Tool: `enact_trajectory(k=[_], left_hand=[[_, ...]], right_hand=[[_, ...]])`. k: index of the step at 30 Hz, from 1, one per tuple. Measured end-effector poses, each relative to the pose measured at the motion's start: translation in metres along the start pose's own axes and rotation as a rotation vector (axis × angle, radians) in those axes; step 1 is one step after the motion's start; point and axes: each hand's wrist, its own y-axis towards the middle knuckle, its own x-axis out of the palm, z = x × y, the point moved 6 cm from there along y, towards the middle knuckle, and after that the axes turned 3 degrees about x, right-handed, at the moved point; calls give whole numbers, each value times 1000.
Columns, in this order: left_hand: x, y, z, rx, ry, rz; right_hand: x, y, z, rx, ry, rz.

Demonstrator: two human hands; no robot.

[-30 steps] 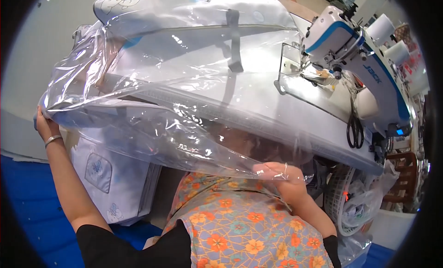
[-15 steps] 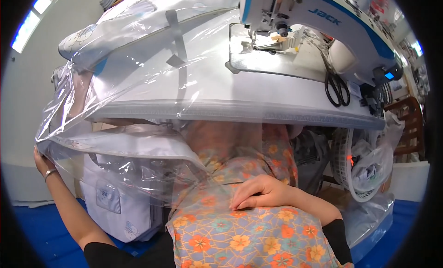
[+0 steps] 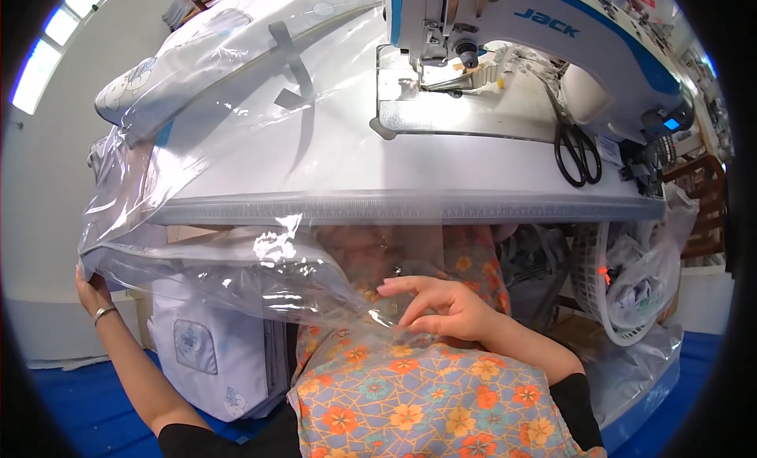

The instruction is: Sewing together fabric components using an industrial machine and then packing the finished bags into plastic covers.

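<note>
A large clear plastic sheet (image 3: 213, 277) with a pale edging strip hangs from the white table top down over my lap. At the far left my left hand (image 3: 93, 292) is closed on the sheet's edge and holds it up and outward; the fingertips are partly hidden. My right hand (image 3: 453, 310) is over the floral apron (image 3: 426, 395), with its fingers apart and the index finger stretched out. Its fingertips are beside the sheet's near right end, and whether they touch it I cannot tell. Further up, the sheet lies on the table with a grey strap (image 3: 293, 60).
A white and blue sewing machine (image 3: 544, 52) stands at the right, black-handled scissors (image 3: 578, 154) beside it. A ruler strip (image 3: 378, 210) runs along the table's front edge. Below are stacked white fabric pieces (image 3: 213, 355) at left and a white basket (image 3: 587, 281) of plastic scraps at right.
My right hand has risen from the apron toward the sheet and its fingers have spread. My left hand has shifted slightly right and down with the sheet's edge.
</note>
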Motion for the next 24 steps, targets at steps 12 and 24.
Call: enact_trajectory(k=[12, 24], left_hand=[[45, 29, -3, 47, -6, -2], [125, 38, -8, 153, 98, -19]], right_hand=[[-28, 24, 26, 27, 112, 74], [-26, 34, 86, 478, 443, 60]])
